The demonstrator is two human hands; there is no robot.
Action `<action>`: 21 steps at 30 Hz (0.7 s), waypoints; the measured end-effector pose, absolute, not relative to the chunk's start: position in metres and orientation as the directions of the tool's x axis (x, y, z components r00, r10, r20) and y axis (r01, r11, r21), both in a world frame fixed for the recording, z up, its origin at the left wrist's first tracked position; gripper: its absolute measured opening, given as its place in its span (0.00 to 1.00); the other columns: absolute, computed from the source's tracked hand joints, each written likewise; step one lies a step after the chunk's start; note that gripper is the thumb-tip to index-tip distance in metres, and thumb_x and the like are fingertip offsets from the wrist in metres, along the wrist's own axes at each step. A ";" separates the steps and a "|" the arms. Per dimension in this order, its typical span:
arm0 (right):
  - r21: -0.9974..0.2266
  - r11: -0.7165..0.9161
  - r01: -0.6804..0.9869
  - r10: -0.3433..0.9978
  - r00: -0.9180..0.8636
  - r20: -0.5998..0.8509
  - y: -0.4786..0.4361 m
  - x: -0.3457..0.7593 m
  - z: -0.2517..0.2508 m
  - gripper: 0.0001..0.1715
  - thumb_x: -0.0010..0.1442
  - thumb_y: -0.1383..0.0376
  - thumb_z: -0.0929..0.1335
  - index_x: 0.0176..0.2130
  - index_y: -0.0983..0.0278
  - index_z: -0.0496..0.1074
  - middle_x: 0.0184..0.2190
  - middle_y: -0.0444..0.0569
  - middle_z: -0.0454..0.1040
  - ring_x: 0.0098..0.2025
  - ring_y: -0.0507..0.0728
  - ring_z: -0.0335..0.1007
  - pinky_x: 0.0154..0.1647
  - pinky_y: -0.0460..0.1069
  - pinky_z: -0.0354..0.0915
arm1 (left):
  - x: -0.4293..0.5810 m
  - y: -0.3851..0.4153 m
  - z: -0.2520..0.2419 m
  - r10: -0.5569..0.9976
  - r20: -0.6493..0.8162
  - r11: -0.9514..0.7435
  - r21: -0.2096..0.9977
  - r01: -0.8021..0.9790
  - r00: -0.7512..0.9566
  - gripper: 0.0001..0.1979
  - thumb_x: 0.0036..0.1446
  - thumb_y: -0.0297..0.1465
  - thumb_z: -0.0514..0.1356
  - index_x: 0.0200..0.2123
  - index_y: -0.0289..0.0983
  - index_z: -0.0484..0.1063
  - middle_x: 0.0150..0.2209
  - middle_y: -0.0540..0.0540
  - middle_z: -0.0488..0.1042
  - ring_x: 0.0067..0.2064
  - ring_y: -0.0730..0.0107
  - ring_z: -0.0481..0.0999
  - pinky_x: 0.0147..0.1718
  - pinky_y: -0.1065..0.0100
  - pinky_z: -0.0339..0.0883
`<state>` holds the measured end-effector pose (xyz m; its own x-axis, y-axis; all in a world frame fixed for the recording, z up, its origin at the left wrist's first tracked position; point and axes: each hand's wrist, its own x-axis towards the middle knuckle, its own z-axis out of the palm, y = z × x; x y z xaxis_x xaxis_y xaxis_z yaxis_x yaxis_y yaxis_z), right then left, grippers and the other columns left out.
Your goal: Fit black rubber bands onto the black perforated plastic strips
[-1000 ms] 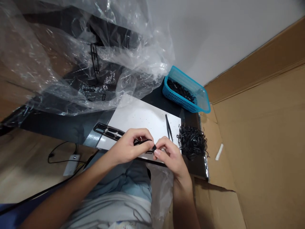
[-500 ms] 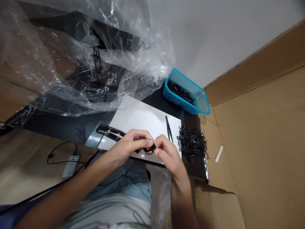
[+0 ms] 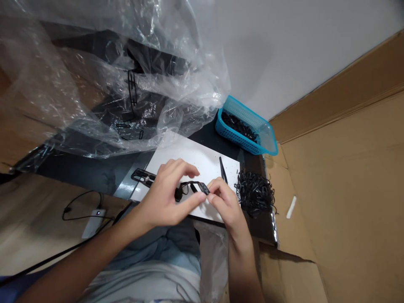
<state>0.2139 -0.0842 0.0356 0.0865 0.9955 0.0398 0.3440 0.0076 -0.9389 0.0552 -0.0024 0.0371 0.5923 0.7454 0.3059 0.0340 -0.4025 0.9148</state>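
My right hand (image 3: 224,202) pinches the end of a small black plastic part (image 3: 204,188) between thumb and fingers, over the white board. A thin black strand runs from that part toward my left hand (image 3: 170,195). My left thumb and fingers are spread apart around the part, the thumb tip close to it. Partly hidden under my left hand lies a long black slotted frame (image 3: 143,176). Black tweezers (image 3: 223,169) rest on the board beyond my right hand. To the right sits a tangled pile of thin black loops (image 3: 256,194).
The white board (image 3: 176,151) lies on a dark table. A blue basket (image 3: 243,144) holding black pieces stands behind. Crumpled clear plastic (image 3: 192,101) covers the back left, with black frames showing through it. Cardboard (image 3: 347,176) walls the right. A white power bank-like box (image 3: 94,223) with cables is at lower left.
My left thumb and fingers have parted from a pinch on the black part and spread wide. My right hand still pinches it, and more of the part now shows.
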 end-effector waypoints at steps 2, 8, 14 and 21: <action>-0.908 0.021 0.419 0.994 0.092 0.065 -0.086 0.211 0.041 0.06 0.58 0.70 0.61 0.29 0.61 0.60 0.28 0.42 0.63 0.32 0.52 0.61 0.35 0.47 0.57 | 0.053 -0.008 0.038 0.667 0.417 -0.585 0.806 0.087 0.617 0.10 0.53 0.34 0.62 0.35 0.35 0.69 0.32 0.47 0.70 0.36 0.65 0.67 0.37 0.63 0.56; -0.831 0.099 0.548 0.985 0.062 0.158 -0.091 0.209 0.048 0.07 0.59 0.71 0.60 0.30 0.62 0.60 0.28 0.42 0.63 0.32 0.52 0.61 0.34 0.47 0.57 | 0.056 -0.015 0.034 0.669 0.449 -0.557 0.831 -0.001 0.592 0.04 0.59 0.27 0.56 0.32 0.35 0.69 0.28 0.49 0.70 0.32 0.70 0.68 0.34 0.67 0.60; -0.784 0.135 0.606 0.981 0.030 0.192 -0.093 0.208 0.053 0.07 0.59 0.71 0.60 0.30 0.62 0.61 0.28 0.43 0.64 0.33 0.53 0.62 0.35 0.48 0.58 | 0.059 -0.013 0.034 0.681 0.458 -0.547 0.837 -0.019 0.572 0.05 0.59 0.24 0.56 0.31 0.34 0.70 0.27 0.49 0.70 0.32 0.72 0.69 0.33 0.69 0.61; -0.795 0.064 0.603 0.963 0.171 0.207 -0.106 0.236 0.046 0.07 0.58 0.71 0.61 0.29 0.61 0.63 0.27 0.43 0.66 0.32 0.53 0.63 0.33 0.48 0.58 | 0.050 -0.007 0.031 0.831 0.321 -0.331 0.942 -0.060 0.453 0.05 0.61 0.27 0.55 0.32 0.37 0.68 0.29 0.51 0.69 0.32 0.74 0.68 0.31 0.71 0.60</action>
